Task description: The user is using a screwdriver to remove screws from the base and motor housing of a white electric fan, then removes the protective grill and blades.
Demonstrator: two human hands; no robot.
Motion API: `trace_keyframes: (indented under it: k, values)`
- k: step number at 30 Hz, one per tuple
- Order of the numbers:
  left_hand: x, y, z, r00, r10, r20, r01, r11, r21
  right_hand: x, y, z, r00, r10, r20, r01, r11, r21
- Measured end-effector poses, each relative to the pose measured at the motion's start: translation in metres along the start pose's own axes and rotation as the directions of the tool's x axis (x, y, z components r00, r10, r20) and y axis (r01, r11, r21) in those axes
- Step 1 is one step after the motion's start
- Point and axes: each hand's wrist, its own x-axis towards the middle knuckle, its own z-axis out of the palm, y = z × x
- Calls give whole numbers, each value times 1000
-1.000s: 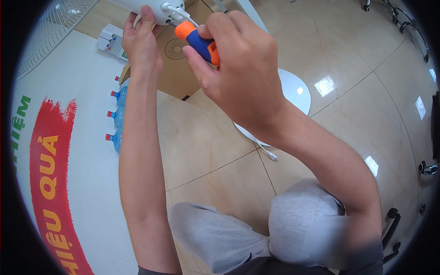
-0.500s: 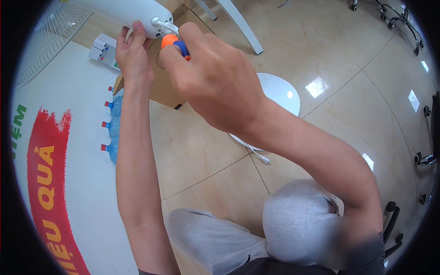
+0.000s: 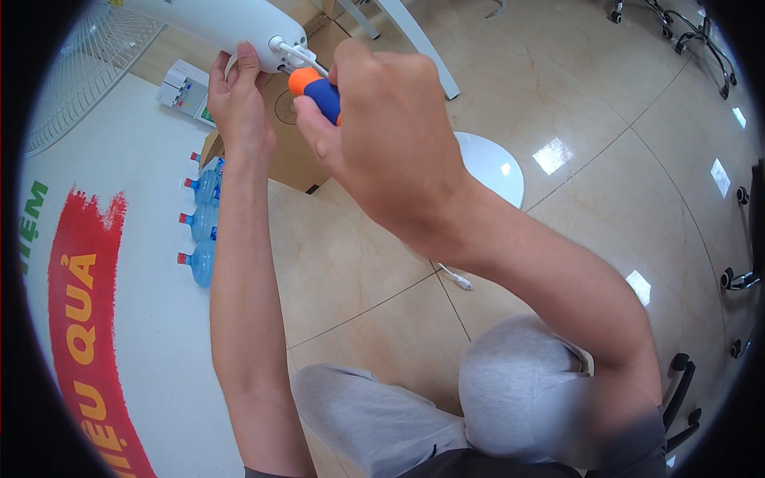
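Right hand [image 3: 382,151] clamped around a screwdriver [image 3: 316,89]; left hand [image 3: 239,103] grips the white pole [image 3: 231,24].

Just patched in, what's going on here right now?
A seated person is working on a white fan pole held up in front of them. The left hand grips the pole's end, where a white cord comes out. The right hand is closed around a screwdriver with an orange and blue handle, pointed at that end. The tip is hidden. The round white fan base lies on the tiled floor below.
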Motion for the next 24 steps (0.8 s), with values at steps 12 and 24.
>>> trace_keyframes:
  k: [12,24]
  values:
    - [1,-1,-3,1000,-7,-13,8,1000,16,-6,-3,8,990,-139,-11,135,976,-171]
    - [1,0,-4,1000,0,-15,1,1000,25,-4,6,-2,972,-234,-5,230,958,-170]
